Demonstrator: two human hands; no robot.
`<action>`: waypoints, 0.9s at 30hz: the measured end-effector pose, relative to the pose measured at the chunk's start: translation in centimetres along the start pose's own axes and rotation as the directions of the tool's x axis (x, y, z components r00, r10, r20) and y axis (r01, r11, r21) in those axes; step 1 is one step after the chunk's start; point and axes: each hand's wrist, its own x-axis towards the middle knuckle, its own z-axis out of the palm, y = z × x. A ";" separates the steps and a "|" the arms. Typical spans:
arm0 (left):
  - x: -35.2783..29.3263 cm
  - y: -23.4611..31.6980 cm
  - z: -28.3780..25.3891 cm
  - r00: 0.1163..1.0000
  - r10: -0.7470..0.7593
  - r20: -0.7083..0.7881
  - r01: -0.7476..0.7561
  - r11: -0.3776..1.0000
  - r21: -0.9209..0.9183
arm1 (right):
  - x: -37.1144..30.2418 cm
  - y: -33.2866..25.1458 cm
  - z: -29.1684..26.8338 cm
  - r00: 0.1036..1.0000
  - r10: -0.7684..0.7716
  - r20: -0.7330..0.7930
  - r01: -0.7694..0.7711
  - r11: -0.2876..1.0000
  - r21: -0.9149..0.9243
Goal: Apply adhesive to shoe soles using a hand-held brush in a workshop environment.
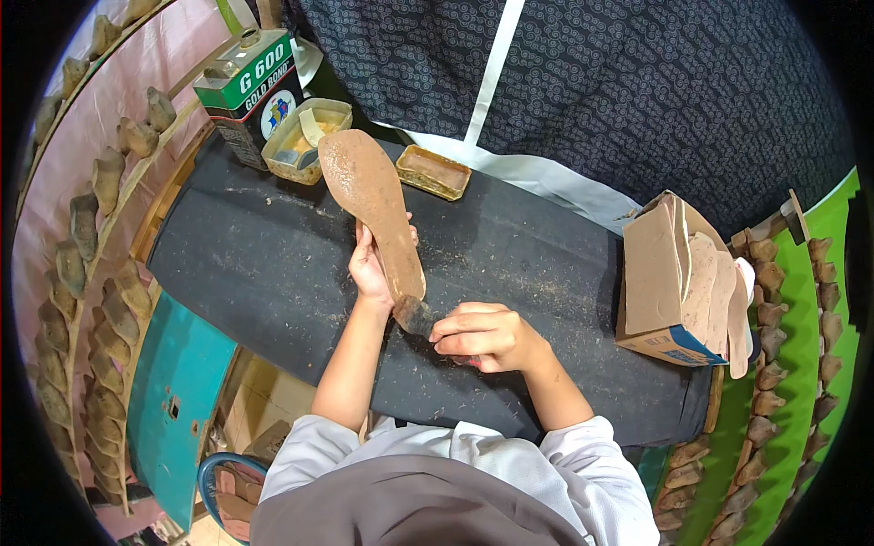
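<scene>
My left hand point(369, 271) grips a tan shoe insole point(364, 182) from beneath, its fingers wrapped round the narrow middle. The insole is held above the table, wide forefoot end pointing away and to the left. That end looks wet and glossy. In my right hand point(492, 338) is a brush with dark bristles point(415, 316), pinched between the fingers. Its bristles are against the heel end of the insole, nearest me. Most of the brush's handle is hidden by my fingers.
A dark cloth covers the table point(537, 264). At the back left stand a green and black metal can point(244, 100) and a tub of yellowish glue point(305, 146); a shallow tray point(433, 171) is beside them. A cardboard box point(654, 273) of insoles stands right. Shoe lasts point(106, 177) line side racks.
</scene>
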 end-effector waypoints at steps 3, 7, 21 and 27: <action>0.0 0.0 0.1 1.000 0.001 -0.005 -0.001 1.000 -0.003 | 0.0 0.0 -0.9 0.998 0.053 0.023 -0.053 0.998 0.027; 0.3 0.0 -0.4 1.000 0.003 0.000 -0.003 1.000 -0.018 | -0.3 0.0 -2.0 0.994 0.110 0.020 -0.109 0.993 -0.047; 0.3 0.3 -0.3 1.000 0.022 0.015 -0.021 0.999 -0.044 | -1.6 0.2 -0.7 0.998 -0.021 -0.053 0.015 0.993 -0.119; 0.3 0.6 -0.5 1.000 0.029 0.009 -0.028 0.998 -0.060 | -1.9 0.2 -1.3 0.991 0.009 -0.135 -0.034 0.983 -0.181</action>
